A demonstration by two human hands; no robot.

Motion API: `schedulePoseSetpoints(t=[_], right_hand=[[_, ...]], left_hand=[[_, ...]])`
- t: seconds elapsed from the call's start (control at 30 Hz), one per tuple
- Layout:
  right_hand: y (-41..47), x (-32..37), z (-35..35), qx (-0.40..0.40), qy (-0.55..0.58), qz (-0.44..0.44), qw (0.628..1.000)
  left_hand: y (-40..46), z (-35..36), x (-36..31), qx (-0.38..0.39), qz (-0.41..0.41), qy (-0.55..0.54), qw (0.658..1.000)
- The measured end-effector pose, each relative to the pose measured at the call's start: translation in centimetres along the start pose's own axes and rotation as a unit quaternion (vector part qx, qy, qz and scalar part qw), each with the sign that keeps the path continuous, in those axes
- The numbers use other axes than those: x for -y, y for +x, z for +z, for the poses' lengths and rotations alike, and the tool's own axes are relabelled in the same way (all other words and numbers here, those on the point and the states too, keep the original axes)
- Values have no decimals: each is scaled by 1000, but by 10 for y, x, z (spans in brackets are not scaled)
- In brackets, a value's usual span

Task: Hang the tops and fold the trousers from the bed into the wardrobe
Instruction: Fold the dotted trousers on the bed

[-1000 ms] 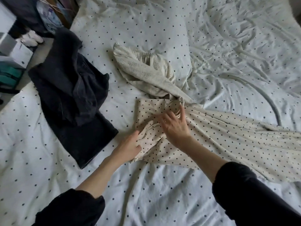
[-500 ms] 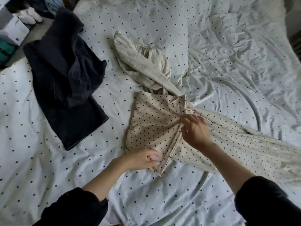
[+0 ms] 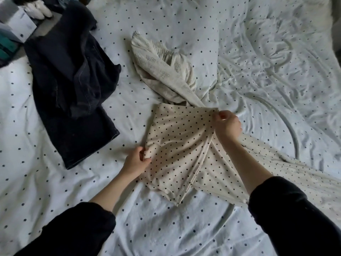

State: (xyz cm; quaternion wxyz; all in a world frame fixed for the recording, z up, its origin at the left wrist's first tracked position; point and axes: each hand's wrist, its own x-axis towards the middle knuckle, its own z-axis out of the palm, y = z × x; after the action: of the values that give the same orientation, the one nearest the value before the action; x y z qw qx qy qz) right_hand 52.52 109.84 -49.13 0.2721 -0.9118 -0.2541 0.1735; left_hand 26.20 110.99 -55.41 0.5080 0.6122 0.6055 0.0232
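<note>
Both hands' fingers pinch the dotted trousers (image 3: 177, 145) (dark jeans (image 3: 73, 84) left, pale garment (image 3: 166, 71) touching behind).

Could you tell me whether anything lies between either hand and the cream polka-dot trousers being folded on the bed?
Nothing does: the left hand and right hand already pinch the cream polka-dot trousers. The dark trousers lie apart to the left.

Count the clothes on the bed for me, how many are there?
3. Dark trousers lie at the left, a pale printed garment is bunched in the middle, and the cream spotted trousers are nearest, held by both hands. Folds may hide more.
</note>
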Motion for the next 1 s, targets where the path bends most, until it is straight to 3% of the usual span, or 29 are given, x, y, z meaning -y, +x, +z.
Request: schedulePoseSetpoints(t=[0.1, 0.2, 0.27, 0.33, 0.43, 0.53, 0.77, 1.0], right_hand=[[0, 3, -1, -3, 24, 14, 1000], [-5, 3, 4, -34, -30, -28, 999], [-18, -1, 9, -75, -88, -134, 984], [-42, -6, 18, -86, -147, -283, 944], [-91, -24, 35, -17, -186, -386, 903], [-125, -49, 46, 26, -221, -388, 894], [-120, -69, 41, 67, -264, -352, 895], [-114, -60, 28, 142, -214, -314, 914]], left_hand=[[-2, -5, 1, 61, -26, -13, 998], [-8, -18, 1, 140, -88, -108, 980], [-6, -26, 0, 176, -113, -143, 967], [2, -29, -1, 165, -113, -168, 965], [15, -24, -2, 90, -90, -139, 982], [21, -20, -5, 63, -68, -117, 989], [18, -32, -10, 106, -87, -184, 973], [-22, -66, -70, 162, -58, -239, 956]])
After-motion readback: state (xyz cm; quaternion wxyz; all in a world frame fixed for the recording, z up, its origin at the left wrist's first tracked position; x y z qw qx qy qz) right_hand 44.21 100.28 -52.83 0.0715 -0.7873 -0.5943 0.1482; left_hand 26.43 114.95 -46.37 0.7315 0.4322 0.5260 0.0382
